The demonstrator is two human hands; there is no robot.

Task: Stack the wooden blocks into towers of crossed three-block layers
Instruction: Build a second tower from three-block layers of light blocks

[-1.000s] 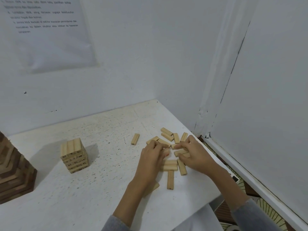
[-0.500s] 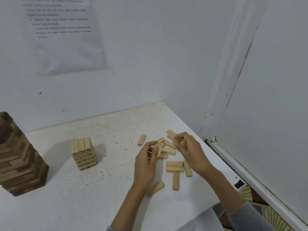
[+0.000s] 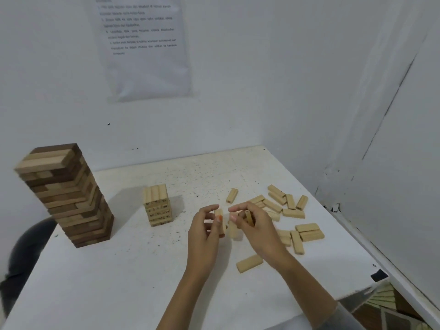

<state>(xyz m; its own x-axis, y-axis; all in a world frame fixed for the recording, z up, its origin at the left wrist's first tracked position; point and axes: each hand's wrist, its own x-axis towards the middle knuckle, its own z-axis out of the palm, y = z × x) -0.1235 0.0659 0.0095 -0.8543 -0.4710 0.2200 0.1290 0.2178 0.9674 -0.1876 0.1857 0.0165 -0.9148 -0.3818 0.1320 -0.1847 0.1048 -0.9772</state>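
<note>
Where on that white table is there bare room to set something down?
The widest bare patch is the near-left table, bordered by the tall tower, the small tower and the left hand. Another lies behind the small tower, toward the wall. It is crowded on the right: loose blocks lie scattered around the right hand.

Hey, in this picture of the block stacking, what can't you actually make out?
Head view, right hand: its fingers hide how many wooden blocks it holds.
Left hand: thumb covers much of its block.
Wall sheet: print too small and blurred.
Small tower: numbers too small to read.
Dark shape, left edge: blurred and cut off.
</note>
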